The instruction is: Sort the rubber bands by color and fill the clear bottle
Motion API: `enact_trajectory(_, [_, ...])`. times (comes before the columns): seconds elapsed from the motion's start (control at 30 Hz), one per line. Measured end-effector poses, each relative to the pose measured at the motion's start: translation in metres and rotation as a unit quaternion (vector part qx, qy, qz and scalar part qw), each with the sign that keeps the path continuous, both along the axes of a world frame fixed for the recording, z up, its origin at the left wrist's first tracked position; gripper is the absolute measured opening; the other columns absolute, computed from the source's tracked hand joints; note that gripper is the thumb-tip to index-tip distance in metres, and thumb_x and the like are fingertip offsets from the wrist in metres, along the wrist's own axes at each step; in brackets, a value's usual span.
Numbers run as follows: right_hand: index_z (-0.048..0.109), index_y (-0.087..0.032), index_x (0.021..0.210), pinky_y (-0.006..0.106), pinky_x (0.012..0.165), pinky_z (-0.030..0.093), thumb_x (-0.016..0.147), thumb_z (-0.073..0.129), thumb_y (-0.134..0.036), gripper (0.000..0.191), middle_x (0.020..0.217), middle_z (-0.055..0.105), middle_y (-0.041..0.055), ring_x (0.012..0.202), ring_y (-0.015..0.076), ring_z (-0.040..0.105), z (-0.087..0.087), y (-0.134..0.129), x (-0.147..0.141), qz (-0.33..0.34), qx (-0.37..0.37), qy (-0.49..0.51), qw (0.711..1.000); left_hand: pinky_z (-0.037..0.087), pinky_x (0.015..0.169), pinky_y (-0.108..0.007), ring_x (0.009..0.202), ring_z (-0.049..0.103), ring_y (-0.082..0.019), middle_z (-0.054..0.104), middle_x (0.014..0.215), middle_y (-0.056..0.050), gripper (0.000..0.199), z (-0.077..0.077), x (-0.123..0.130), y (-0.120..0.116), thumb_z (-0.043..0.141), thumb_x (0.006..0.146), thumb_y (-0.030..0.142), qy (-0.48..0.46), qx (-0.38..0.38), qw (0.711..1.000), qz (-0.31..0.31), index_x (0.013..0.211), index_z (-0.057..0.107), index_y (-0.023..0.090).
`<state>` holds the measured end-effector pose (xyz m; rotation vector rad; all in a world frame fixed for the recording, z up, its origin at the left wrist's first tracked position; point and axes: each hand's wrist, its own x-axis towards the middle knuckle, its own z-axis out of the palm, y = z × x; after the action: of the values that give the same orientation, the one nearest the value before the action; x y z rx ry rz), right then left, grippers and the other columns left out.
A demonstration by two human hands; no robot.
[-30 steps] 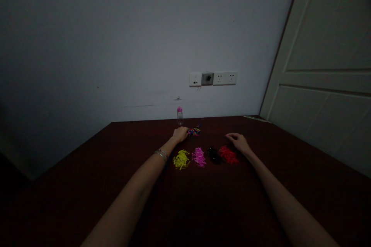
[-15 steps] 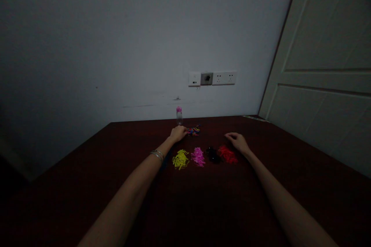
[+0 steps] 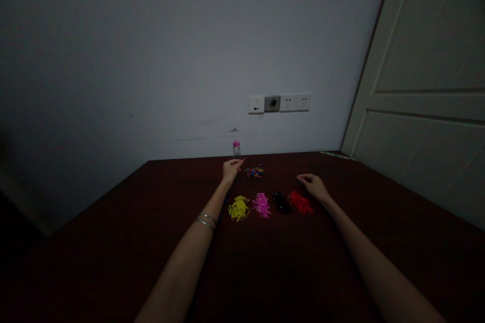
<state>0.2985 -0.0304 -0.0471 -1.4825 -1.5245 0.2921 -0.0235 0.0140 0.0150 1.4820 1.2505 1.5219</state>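
My left hand (image 3: 231, 167) is raised a little above the back of the table, thumb and finger pinching a small red rubber band (image 3: 244, 159). Just right of it lies a small pile of mixed-colour rubber bands (image 3: 254, 171). My right hand (image 3: 312, 185) rests behind the red pile (image 3: 301, 203), its fingertips pressed together; whether anything is between them is too small to see. Left of the red pile, a black pile (image 3: 282, 203), a pink pile (image 3: 261, 205) and a yellow pile (image 3: 238, 208) form a row. Behind my left hand stands a clear bottle with a pink top (image 3: 236, 148).
The dark red table (image 3: 242, 267) meets a pale wall at the back. Wall sockets (image 3: 294, 103) and a switch are above it. A pale panelled door (image 3: 424, 126) stands on the right. A thin strip (image 3: 337, 155) lies at the far right edge.
My left hand has lifted from the mixed pile and moved slightly back with a red rubber band in its fingertips. My right hand holds nearly the same place. The view has shifted slightly.
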Motion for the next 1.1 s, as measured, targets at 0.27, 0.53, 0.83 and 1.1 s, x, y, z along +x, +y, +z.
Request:
enact_trajectory(0.27, [0.069, -0.016, 0.077, 0.034, 0.081, 0.045, 0.069, 0.054, -0.036, 0.026, 0.086, 0.069, 0.0092, 0.083, 0.0223, 0.062, -0.003, 0.002, 0.002, -0.003, 0.004, -0.003, 1.000, 0.030, 0.045, -0.019, 0.043, 0.042, -0.007, 0.052, 0.047, 0.001, 0.033, 0.002, 0.007, -0.010, 0.069, 0.059, 0.040, -0.001, 0.024, 0.999, -0.032, 0.072, 0.069, 0.009])
enact_trajectory(0.53, [0.069, -0.015, 0.079, 0.034, 0.080, 0.045, 0.070, 0.054, -0.038, 0.030, 0.088, 0.069, 0.0099, 0.084, 0.0228, 0.062, -0.004, 0.003, 0.005, -0.002, 0.003, -0.007, 1.000, 0.029, 0.043, -0.019, 0.042, 0.041, -0.007, 0.051, 0.045, 0.001, 0.028, 0.004, -0.007, -0.020, 0.066, 0.063, 0.036, 0.134, 0.018, 0.988, -0.075, 0.070, 0.069, 0.009])
enact_trajectory(0.83, [0.070, -0.015, 0.079, 0.033, 0.081, 0.045, 0.069, 0.054, -0.036, 0.028, 0.088, 0.069, 0.0091, 0.084, 0.0221, 0.062, -0.001, 0.001, 0.003, -0.007, -0.004, -0.002, 1.000, 0.028, 0.043, -0.020, 0.042, 0.038, -0.006, 0.055, 0.050, 0.000, 0.024, 0.015, -0.009, -0.028, 0.066, 0.060, 0.031, 0.234, -0.036, 0.952, -0.194, 0.071, 0.071, 0.010])
enact_trajectory(1.1, [0.070, -0.015, 0.079, 0.034, 0.081, 0.044, 0.070, 0.053, -0.038, 0.029, 0.087, 0.069, 0.0086, 0.083, 0.0224, 0.062, -0.001, 0.001, 0.004, 0.004, -0.006, 0.001, 1.000, 0.022, 0.039, -0.020, 0.039, 0.036, -0.006, 0.057, 0.047, -0.001, 0.019, 0.021, 0.001, -0.042, 0.071, 0.053, 0.028, 0.296, -0.118, 0.876, -0.361, 0.065, 0.073, 0.012])
